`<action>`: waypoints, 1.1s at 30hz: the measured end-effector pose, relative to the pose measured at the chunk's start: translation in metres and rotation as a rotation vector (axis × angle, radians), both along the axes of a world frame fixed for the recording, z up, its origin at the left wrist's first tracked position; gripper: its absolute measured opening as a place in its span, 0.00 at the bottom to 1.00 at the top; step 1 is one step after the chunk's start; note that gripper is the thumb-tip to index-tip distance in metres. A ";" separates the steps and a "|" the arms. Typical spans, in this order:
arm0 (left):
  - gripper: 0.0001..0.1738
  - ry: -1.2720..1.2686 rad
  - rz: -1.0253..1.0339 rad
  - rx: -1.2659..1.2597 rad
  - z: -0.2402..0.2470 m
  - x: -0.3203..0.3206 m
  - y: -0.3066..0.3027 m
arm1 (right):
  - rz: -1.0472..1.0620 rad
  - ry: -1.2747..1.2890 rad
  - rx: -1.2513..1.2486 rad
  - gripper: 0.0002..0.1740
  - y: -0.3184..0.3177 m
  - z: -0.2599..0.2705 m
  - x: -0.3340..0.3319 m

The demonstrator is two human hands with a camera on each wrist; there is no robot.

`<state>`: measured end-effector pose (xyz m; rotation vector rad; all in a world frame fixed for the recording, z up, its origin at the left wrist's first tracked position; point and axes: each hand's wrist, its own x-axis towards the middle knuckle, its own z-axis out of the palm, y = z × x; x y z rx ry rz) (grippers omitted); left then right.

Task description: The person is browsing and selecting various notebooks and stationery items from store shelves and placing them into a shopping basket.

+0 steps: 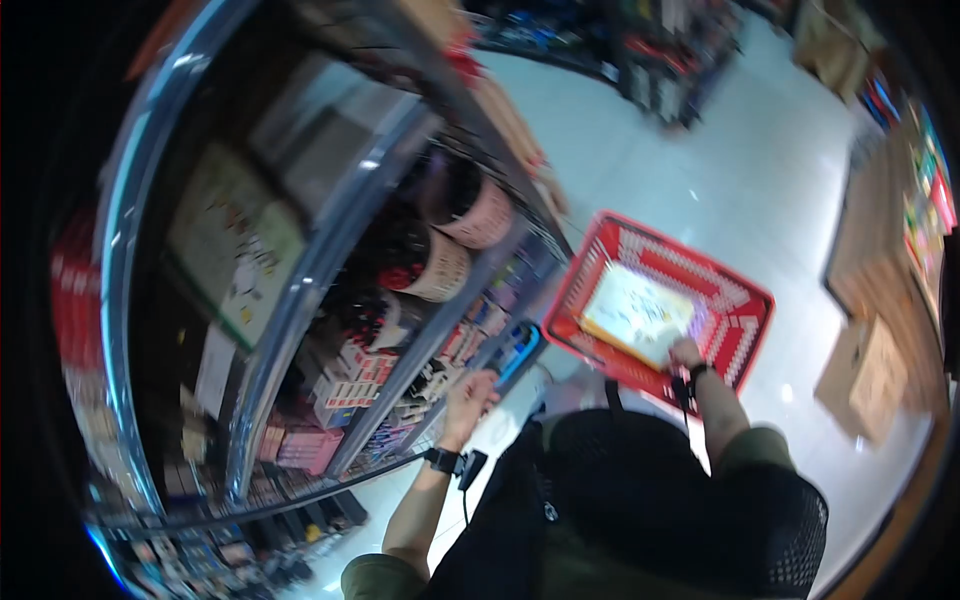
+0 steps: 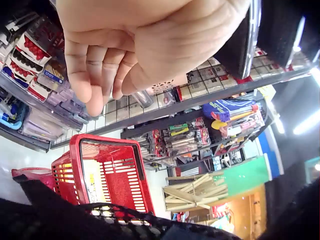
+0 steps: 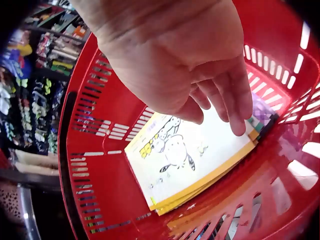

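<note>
My right hand (image 1: 685, 355) is over the near side of a red shopping basket (image 1: 604, 228), its fingers loosely bent. In the right wrist view the same hand (image 3: 185, 70) hangs above a stack of thin books (image 3: 200, 150) with yellow edges, and the fingertips overlap the top cover. That cover is white with a cartoon dog drawing. A purple item (image 3: 262, 107) lies beside the stack, partly covered by the hand. Beside the shelf my left hand (image 1: 470, 395) is held in the air, palm showing and fingers relaxed, with nothing in it. The left wrist view shows its fingers (image 2: 80, 75) hanging loosely.
On the left runs a tall metal shelf unit (image 1: 300, 340) with round pink and white tubs (image 1: 440, 270) and small boxed goods. A brown cardboard box (image 1: 862, 382) stands on the floor at the right. Racks of packaged goods (image 1: 670, 50) stand farther off across the pale floor (image 1: 700, 180).
</note>
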<state>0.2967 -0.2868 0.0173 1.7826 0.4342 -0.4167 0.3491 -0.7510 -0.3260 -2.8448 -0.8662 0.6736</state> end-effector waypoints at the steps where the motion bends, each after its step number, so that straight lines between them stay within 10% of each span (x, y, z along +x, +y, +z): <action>1: 0.11 -0.046 0.008 0.016 0.001 -0.006 0.002 | -0.576 0.324 0.440 0.15 0.016 0.010 0.006; 2: 0.11 -0.092 0.016 0.028 0.001 -0.010 0.004 | -0.920 0.558 0.802 0.12 0.029 0.032 0.010; 5: 0.12 -0.109 0.141 0.000 0.006 -0.020 0.008 | -0.943 0.579 0.684 0.09 0.080 0.081 0.054; 8: 0.12 -0.143 0.204 -0.029 0.009 -0.023 0.016 | -0.440 0.112 0.806 0.14 0.129 0.129 0.115; 12: 0.13 -0.225 0.231 -0.041 0.010 -0.014 0.039 | -0.259 -0.120 1.019 0.13 0.216 0.400 0.136; 18: 0.13 -0.367 0.241 0.051 0.054 -0.008 0.062 | 0.233 -0.718 1.156 0.14 0.298 0.585 0.160; 24: 0.12 -0.420 0.339 -0.006 0.049 -0.023 0.086 | 0.163 -0.749 0.637 0.20 0.353 0.642 0.232; 28: 0.13 -0.655 0.164 -0.046 0.138 0.001 0.077 | 0.037 -0.842 0.266 0.27 0.370 0.643 0.284; 33: 0.17 -1.112 -0.240 0.636 0.235 0.044 0.067 | -0.054 -0.627 0.085 0.32 0.378 0.653 0.294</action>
